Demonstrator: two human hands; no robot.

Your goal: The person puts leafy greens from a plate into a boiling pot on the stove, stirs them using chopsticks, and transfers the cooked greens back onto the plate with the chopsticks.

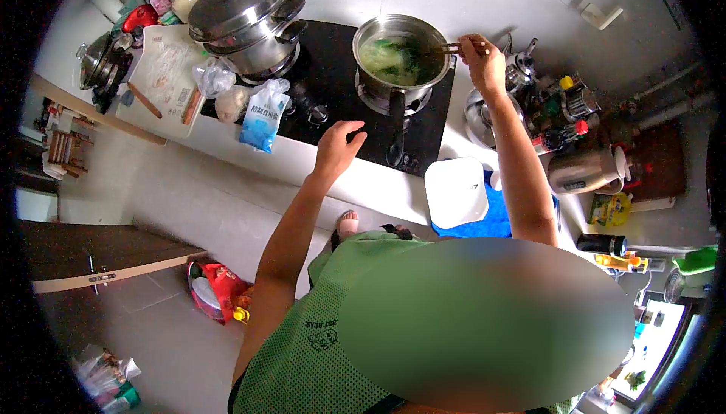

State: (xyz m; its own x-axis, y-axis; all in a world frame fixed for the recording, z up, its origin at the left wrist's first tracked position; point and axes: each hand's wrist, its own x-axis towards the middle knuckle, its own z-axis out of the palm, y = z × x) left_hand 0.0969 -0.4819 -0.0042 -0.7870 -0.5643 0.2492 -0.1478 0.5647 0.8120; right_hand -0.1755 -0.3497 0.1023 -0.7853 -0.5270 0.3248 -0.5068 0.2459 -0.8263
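Observation:
My right hand (482,58) is closed around chopsticks (451,49) that reach over the rim into a steel saucepan (425,32). Inside the pan, leafy greens (389,62) sit in pale liquid. The pan stands on a burner of the black gas stove (333,58), its black handle (397,127) pointing toward me. Over the stove's front edge hovers my left hand (339,148), thumb and fingers apart, holding nothing. Left of it lies a blue-and-white salt bag (263,117), beside small clear plastic bags (215,79).
A large lidded steel pot (253,36) occupies the left burner. Further left, a cutting board (162,58) carries a knife (145,101). To the right are a white square bowl (456,193) on a blue cloth (495,210), bottles and a kettle (582,170). A red bag (223,291) is on the floor.

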